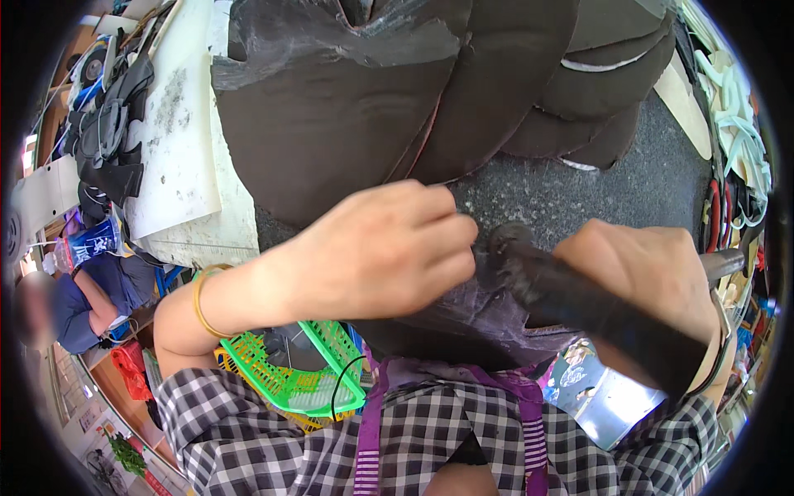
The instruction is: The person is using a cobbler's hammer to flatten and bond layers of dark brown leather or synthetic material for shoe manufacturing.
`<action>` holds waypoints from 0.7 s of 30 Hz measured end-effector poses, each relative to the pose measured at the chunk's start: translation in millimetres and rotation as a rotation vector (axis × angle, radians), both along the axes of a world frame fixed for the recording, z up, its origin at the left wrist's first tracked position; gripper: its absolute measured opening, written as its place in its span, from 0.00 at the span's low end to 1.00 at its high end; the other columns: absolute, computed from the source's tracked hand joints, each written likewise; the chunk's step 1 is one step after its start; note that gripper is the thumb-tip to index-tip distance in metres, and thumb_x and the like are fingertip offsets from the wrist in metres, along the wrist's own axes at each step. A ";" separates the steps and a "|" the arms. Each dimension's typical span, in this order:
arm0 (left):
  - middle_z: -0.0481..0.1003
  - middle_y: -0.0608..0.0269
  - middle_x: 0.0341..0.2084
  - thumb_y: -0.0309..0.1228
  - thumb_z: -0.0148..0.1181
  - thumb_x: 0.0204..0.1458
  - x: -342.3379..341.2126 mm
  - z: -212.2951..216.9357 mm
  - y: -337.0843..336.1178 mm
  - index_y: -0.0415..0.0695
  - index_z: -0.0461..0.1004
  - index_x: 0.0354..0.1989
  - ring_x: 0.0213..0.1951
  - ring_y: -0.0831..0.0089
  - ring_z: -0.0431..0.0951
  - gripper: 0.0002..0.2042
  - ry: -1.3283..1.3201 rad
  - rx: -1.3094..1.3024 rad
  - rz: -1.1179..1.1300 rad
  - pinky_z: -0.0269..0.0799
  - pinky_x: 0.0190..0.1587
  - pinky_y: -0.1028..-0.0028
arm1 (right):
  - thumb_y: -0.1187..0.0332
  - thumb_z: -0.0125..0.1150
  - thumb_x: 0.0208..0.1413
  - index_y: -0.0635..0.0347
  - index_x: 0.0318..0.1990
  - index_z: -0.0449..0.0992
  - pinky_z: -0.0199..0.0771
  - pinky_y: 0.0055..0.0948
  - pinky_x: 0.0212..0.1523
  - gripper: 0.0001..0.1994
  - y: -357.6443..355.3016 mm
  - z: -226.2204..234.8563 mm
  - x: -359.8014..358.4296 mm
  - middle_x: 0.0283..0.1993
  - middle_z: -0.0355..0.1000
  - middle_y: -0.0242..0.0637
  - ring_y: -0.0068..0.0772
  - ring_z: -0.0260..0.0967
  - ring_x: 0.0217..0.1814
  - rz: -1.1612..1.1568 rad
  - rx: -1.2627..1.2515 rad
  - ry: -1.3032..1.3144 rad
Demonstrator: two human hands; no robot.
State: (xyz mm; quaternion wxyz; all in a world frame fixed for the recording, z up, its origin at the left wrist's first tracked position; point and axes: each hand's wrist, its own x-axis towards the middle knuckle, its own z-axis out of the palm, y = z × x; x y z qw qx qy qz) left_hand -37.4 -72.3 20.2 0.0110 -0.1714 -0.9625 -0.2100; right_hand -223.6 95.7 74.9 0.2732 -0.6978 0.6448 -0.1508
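Note:
My left hand [389,252] is closed, knuckles up, over the near edge of a dark speckled work surface [674,178]. Its fingertips are hidden, so what they hold does not show. Just beyond it lie overlapping dark brown leather-like pieces [331,140], some with pale or reddish cut edges. Below the hand, a dark sheet with a purplish sheen [475,314] hangs toward my lap. My right hand [641,264] is wrapped round a dark hammer [608,318], blurred and partly smeared; a handle end [724,263] sticks out past the hand.
A green plastic basket [318,388] stands below my left forearm. White sheets [178,140] cover the left side. Red-handled scissors [718,211] and pale strips [732,116] lie at the right edge. Another person [87,302] sits at the far left, near a dark machine [107,132].

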 end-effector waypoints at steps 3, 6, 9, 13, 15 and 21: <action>0.75 0.60 0.36 0.26 0.64 0.35 7.8 -9.0 5.0 0.40 0.76 0.34 0.35 0.64 0.74 0.14 0.084 0.028 0.058 0.73 0.35 0.69 | 0.70 0.62 0.45 0.62 0.29 0.69 0.66 0.38 0.24 0.08 -0.4 0.2 10.6 0.23 0.66 0.40 0.44 0.68 0.22 -0.044 0.007 -0.074; 0.75 0.61 0.36 0.26 0.66 0.35 8.8 -16.6 10.4 0.41 0.77 0.36 0.35 0.65 0.74 0.15 0.186 0.102 0.269 0.71 0.35 0.69 | 0.73 0.63 0.44 0.63 0.30 0.69 0.66 0.36 0.23 0.08 8.0 6.6 2.2 0.23 0.66 0.41 0.44 0.69 0.22 -0.059 0.040 -0.097; 0.75 0.63 0.35 0.27 0.66 0.36 25.7 -27.6 4.5 0.42 0.78 0.36 0.35 0.65 0.74 0.14 0.153 0.232 0.312 0.71 0.34 0.70 | 0.76 0.63 0.43 0.63 0.31 0.70 0.67 0.37 0.24 0.09 -5.4 -14.0 -1.6 0.23 0.66 0.41 0.46 0.69 0.22 -0.020 -0.032 -0.197; 0.76 0.60 0.34 0.29 0.62 0.31 24.2 -22.2 23.4 0.41 0.76 0.27 0.32 0.64 0.74 0.11 0.372 -0.049 0.307 0.72 0.30 0.70 | 0.75 0.63 0.43 0.62 0.31 0.70 0.67 0.38 0.25 0.08 -11.2 0.3 4.8 0.23 0.66 0.41 0.46 0.69 0.22 -0.094 -0.067 0.030; 0.76 0.59 0.34 0.28 0.61 0.28 10.6 -10.1 30.7 0.41 0.75 0.23 0.33 0.64 0.74 0.10 0.349 -0.036 0.241 0.72 0.31 0.70 | 0.72 0.63 0.45 0.62 0.30 0.70 0.67 0.37 0.24 0.08 -2.5 12.7 4.1 0.23 0.66 0.41 0.44 0.69 0.22 -0.070 0.027 0.013; 0.75 0.53 0.34 0.26 0.56 0.27 11.2 1.5 38.7 0.34 0.70 0.22 0.32 0.61 0.74 0.11 0.143 -0.002 0.280 0.69 0.31 0.66 | 0.72 0.62 0.45 0.64 0.31 0.70 0.67 0.37 0.23 0.08 -5.6 13.2 4.3 0.23 0.66 0.42 0.45 0.69 0.22 -0.007 0.073 -0.008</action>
